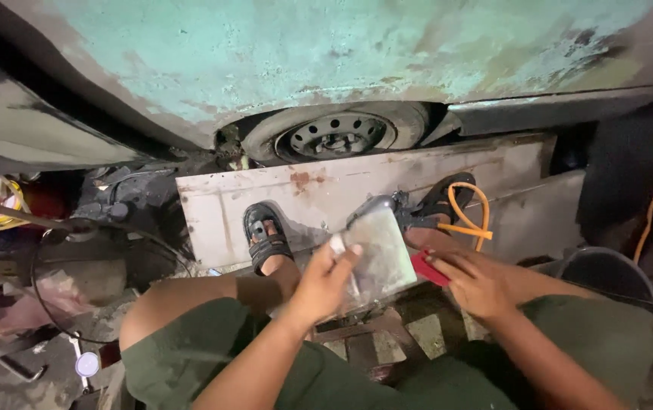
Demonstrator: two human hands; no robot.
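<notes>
At frame centre, a grey plate [378, 254] was gripped by the left hand [325, 282], fingers closed round its edge; a red piece [427, 267] was pinched by the right hand [480, 279]

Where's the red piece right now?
In the head view, the red piece sits just right of centre, under the fingertips of the right hand, beside the grey plate that the left hand holds.
</notes>
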